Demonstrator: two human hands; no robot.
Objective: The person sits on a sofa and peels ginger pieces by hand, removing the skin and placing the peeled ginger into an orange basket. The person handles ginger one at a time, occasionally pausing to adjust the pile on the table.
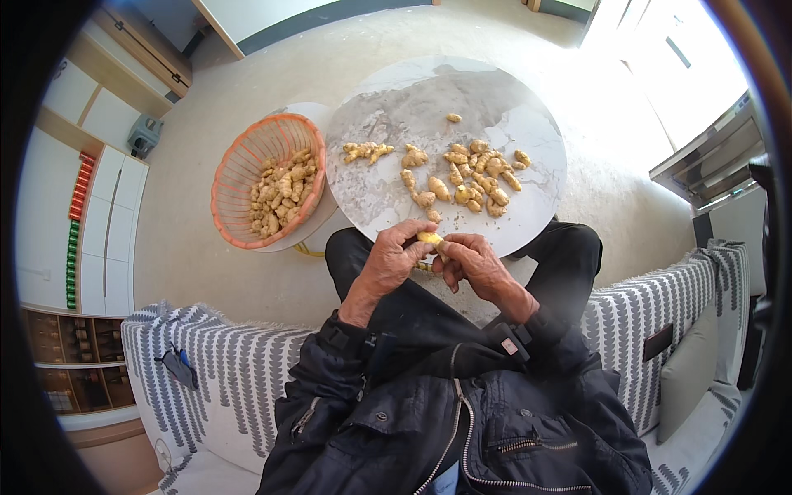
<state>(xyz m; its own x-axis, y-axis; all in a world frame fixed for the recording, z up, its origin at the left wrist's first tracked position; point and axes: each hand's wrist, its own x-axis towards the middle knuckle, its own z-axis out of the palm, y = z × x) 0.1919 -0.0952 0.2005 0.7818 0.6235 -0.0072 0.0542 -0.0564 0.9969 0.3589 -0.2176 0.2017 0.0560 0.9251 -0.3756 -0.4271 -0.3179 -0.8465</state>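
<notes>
Just over the near edge of the round table (363, 194), both my hands are closed on a small piece of ginger (429, 238), yellow where its surface shows. My left hand (392, 260) grips it between thumb and fingers. The thumb and curled fingers of my right hand (477, 266) press at its other end; whether they also hold something small is hidden. Beyond them a loose heap of ginger (487, 173) lies on the tabletop, with single roots nearer the middle and a branched ginger root (367, 151) at the left. Small dark crumbs lie close to my hands.
An orange openwork plastic basket (239, 244), partly full of ginger (285, 198), stands left of the table on a lower round surface. I sit on a sofa with a grey-and-white patterned cover (223, 351). A small grey-blue stool (145, 134) stands by the left cabinets.
</notes>
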